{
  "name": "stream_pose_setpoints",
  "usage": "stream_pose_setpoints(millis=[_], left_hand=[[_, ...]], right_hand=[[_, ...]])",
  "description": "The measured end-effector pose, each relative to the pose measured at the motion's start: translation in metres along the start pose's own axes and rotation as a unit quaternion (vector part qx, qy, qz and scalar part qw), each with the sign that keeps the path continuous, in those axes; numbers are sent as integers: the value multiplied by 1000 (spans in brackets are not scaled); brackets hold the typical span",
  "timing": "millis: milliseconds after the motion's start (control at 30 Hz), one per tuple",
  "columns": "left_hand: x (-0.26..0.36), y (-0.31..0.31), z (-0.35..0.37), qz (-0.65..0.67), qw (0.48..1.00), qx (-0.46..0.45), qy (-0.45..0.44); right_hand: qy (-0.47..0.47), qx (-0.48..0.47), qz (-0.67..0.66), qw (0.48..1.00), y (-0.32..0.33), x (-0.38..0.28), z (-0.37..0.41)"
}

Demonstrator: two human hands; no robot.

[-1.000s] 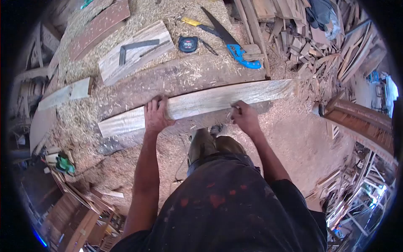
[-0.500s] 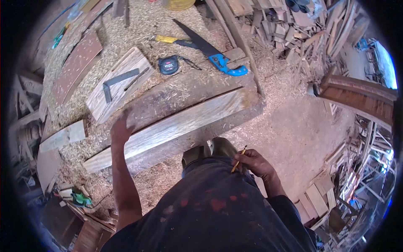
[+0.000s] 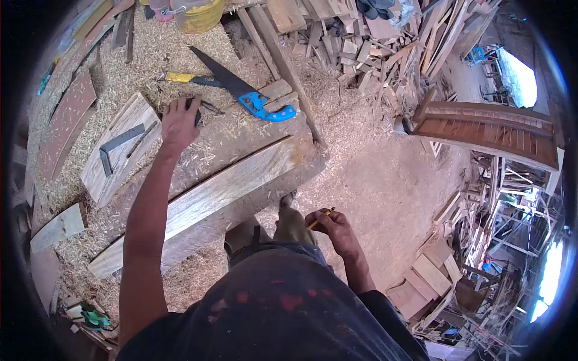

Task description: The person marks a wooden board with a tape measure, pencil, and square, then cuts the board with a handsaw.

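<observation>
Beyond the far edge of the long pale wooden plank [image 3: 229, 186], our left hand [image 3: 179, 123] now lies over the small black tape measure [image 3: 195, 112]. Half a second ago it hovered only at that far edge, and a second ago it pressed flat on the plank itself. Our left arm is stretched almost straight away from the body and crosses over the plank. The fingers are spread and curved down on the tape measure, which is mostly hidden beneath them. We cannot tell whether they have closed on it.

Our right hand [image 3: 333, 230] has left the plank, where it was a second ago. It hangs just off the plank's near right end, close to our hip, as it did half a second ago. Its fingers are pinched together on a thin yellow pencil [image 3: 321, 219], which slants up to the right.

Further beyond the plank, just right of the left hand, a black-bladed handsaw with a bright blue handle [image 3: 265, 108] lies unmoved on the shavings-strewn wooden counter [image 3: 241, 135].
</observation>
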State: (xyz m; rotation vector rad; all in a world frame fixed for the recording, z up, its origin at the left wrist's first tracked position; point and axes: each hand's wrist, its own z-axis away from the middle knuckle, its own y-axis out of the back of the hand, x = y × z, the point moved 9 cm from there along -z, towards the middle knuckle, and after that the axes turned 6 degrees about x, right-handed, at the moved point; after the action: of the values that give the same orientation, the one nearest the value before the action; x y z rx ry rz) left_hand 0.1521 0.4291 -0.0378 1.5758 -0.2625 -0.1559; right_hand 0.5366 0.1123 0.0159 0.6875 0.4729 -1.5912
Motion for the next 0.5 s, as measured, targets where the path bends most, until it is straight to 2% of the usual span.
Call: stream_pose_setpoints(millis=[67, 100, 133, 167, 200, 233, 267, 300, 367, 433, 500], left_hand=[[4, 34, 13, 71, 991, 61, 92], [-10, 22, 22, 250, 947, 83, 186], [-21, 1, 38, 416, 861, 104, 274], [-31, -21, 57, 563, 738, 128, 351], [-16, -24, 89, 631, 585, 145, 488], [-8, -47, 114, 679, 527, 135, 493], [21, -29, 131, 705, 505, 162, 471], [33, -48, 162, 676, 504, 165, 511], [72, -66, 203, 694, 477, 155, 516], [100, -63, 238, 617, 511, 174, 572], [102, -79, 254, 560, 590, 167, 557]], right_hand=[[33, -7, 8, 999, 10, 8, -15], [31, -20, 12, 999, 11, 5, -19], [27, -36, 18, 999, 9, -5, -23], [24, -56, 25, 998, 5, -15, -28], [15, -49, 65, 997, -3, -20, -38], [60, -81, 94, 990, -12, -16, -57], [104, -113, 121, 981, -17, 1, -82], [147, -141, 142, 969, -26, 14, -102], [98, -239, 65, 964, -62, 29, -138], [58, -302, -77, 948, -95, 11, -150], [90, -350, -183, 914, -100, 4, -184]])
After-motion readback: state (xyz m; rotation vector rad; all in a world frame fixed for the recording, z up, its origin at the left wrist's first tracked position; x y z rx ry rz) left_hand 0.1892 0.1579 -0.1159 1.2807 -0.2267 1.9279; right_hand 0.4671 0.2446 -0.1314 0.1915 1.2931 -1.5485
